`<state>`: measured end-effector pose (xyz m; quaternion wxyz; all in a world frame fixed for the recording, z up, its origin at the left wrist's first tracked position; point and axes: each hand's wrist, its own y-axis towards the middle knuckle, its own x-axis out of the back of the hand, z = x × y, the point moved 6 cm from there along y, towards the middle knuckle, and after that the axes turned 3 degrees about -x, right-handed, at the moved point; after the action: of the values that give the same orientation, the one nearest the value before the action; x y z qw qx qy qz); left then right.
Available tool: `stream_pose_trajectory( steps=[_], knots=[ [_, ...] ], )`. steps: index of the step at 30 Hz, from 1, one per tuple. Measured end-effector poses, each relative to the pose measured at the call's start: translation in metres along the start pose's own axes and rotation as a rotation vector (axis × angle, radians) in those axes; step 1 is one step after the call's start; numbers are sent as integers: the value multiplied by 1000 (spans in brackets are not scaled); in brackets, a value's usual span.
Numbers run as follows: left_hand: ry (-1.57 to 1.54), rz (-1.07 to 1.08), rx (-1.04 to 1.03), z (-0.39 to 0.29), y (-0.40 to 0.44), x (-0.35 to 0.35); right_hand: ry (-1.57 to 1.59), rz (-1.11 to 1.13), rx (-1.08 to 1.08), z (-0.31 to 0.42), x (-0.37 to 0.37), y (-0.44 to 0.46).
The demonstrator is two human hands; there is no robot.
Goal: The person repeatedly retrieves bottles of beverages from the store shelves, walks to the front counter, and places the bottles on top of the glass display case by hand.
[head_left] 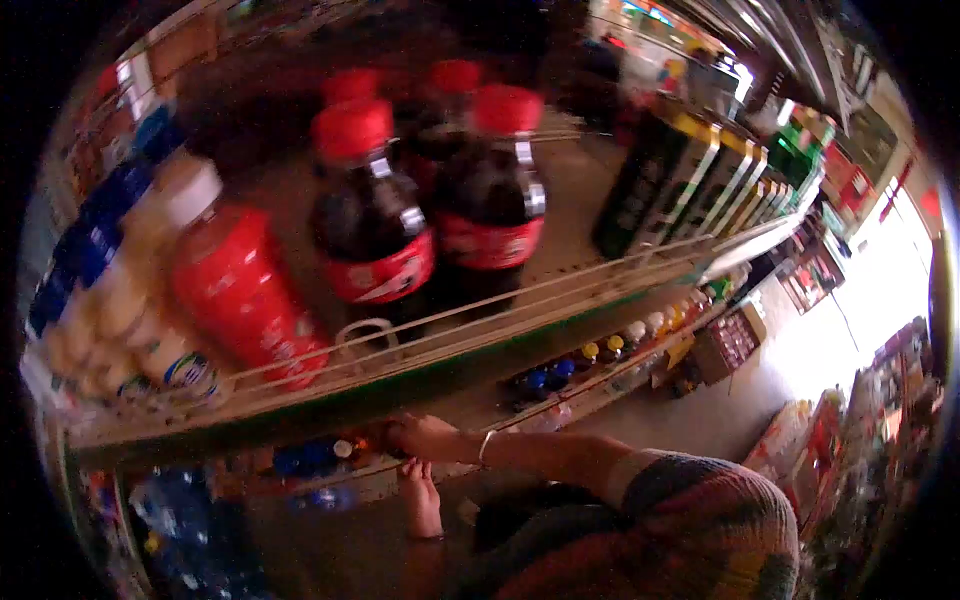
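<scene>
My right hand [430, 440], with a bracelet at the wrist, reaches in below the front edge of the upper shelf. Its fingers are in shade beside a dark, reddish-brown item [380, 438] on the lower shelf; I cannot make out whether they grip it. Just below it is my left hand [419, 490], fingers pointing up, slightly bent and apart, with nothing visible in them. A blue item [305, 458] and a white cap [343, 449] lie left of my hands. Above stand cola bottles [375, 235] with red caps and a red bottle [245, 285] with a white cap.
A wire rail [560, 300] runs along the upper shelf's front. Green cans [660, 185] stand to the right, pale blue-capped bottles [140, 320] to the left. Several capped bottles [590, 355] line the lower shelf. A carton [730, 345] stands farther along the aisle.
</scene>
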<state>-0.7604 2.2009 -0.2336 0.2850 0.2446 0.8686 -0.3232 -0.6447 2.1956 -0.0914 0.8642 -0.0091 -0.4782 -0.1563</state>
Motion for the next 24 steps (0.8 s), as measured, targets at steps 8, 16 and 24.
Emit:
stream_pose_trajectory(
  steps=[8, 16, 24],
  knots=[
    [-323, 315, 170, 72, -4, 1, 56, -219, 169, 56, 132, -125],
    [126, 772, 441, 183, -150, -157, 309, -547, -166, 6, 200, -344],
    [499, 1143, 815, 353, -349, -338, -49, -953, -497, -27, 304, -622]
  ],
)
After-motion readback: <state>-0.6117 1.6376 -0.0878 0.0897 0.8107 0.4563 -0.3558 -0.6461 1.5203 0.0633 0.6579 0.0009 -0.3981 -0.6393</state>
